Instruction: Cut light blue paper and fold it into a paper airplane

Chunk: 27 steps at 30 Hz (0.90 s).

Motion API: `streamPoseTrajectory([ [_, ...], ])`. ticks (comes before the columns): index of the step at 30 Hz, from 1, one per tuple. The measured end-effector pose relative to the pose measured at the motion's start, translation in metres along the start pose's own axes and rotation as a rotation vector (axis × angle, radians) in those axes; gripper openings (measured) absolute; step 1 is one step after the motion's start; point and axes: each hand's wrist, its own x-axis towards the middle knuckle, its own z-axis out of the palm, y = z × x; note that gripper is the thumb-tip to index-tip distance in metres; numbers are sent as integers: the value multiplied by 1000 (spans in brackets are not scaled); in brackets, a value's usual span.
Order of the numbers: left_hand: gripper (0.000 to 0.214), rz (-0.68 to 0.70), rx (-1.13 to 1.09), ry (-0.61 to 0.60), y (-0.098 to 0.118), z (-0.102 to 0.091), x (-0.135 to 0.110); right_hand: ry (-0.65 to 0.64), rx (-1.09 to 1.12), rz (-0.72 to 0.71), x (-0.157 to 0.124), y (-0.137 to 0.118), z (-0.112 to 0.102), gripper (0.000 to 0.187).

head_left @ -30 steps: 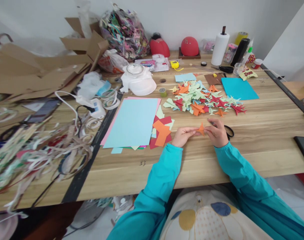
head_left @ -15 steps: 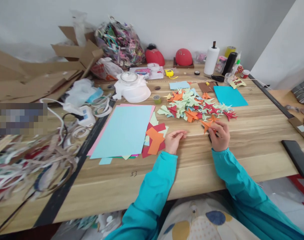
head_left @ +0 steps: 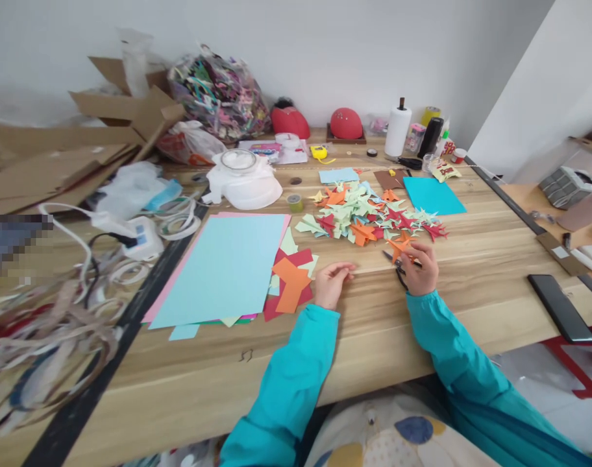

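My right hand (head_left: 419, 270) pinches a small folded orange paper figure (head_left: 400, 247) just above the wooden table (head_left: 476, 259), at the near edge of a pile of folded paper figures (head_left: 369, 213) in orange, red and pale green. Black scissors (head_left: 399, 271) lie partly under that hand. My left hand (head_left: 331, 283) rests on the table with its fingers loosely curled and nothing in it, right of some orange and red paper scraps (head_left: 291, 285). A stack of large sheets, pale blue on top (head_left: 222, 266), lies further left.
A teal sheet (head_left: 433, 195) lies behind the pile. Paper towel roll (head_left: 397, 130), bottles and red round objects (head_left: 345, 123) line the back wall. A white bowl with a jar (head_left: 242, 178), cardboard (head_left: 57, 149) and tangled strips (head_left: 43, 324) fill the left. A black phone (head_left: 559, 316) lies right.
My hands came apart: the right carried the orange figure away from the left towards the pile, and the left stayed behind on the table, empty. The camera view shifted right.
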Motion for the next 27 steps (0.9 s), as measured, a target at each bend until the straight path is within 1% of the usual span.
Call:
streamPoseTrajectory([
  [3,19,-20,-5,9,-1,1,2,37,-59,56,-2,26,-8,12],
  [5,17,-20,-2,12,-2,2,2,58,-115,138,-2,49,-16,17],
  [7,16,-15,-3,4,-3,2,3,82,-226,212,3,73,-25,23],
  [10,16,-12,-4,-12,-4,1,4,121,-316,220,16,103,-36,26],
  [13,16,-15,-2,-12,-5,-1,5,139,-391,243,27,123,-39,28],
  [16,17,-11,11,-8,-6,-2,5,131,-452,291,30,131,-35,26],
  [21,15,8,65,-28,-9,-2,5,118,-511,336,29,132,-22,23],
  [24,15,22,96,-45,-11,-2,4,134,-520,333,30,131,-14,22],
  [27,15,33,118,-56,-13,-2,4,150,-500,294,32,131,-12,24],
])
